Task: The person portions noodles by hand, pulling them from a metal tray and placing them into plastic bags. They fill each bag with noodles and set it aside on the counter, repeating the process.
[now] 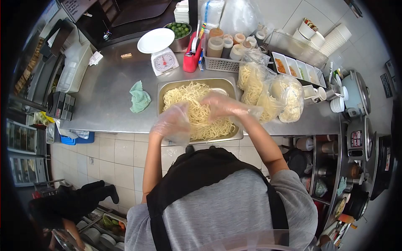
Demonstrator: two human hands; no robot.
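Note:
Pale yellow noodles (199, 106) lie heaped in a rectangular steel pan (237, 136) on the counter. Both of my hands wear clear plastic gloves and reach into the heap. My left hand (173, 117) is at the pan's left side, its fingers curled into the noodles and partly hidden by the glove. From the right comes my right hand (222, 105), bent over the upper middle of the heap with noodles between thumb and fingers. Bare pan bottom shows at its upper right corner. Plastic bags of noodles (289, 96) stand right of the pan.
Behind the pan are a kitchen scale (164, 61) with a white plate, a red tape dispenser (191, 56) and a basket of sauce bottles (222, 63). A green cloth (139, 97) lies to the left. A co-worker (71, 205) in dark clothes is at lower left.

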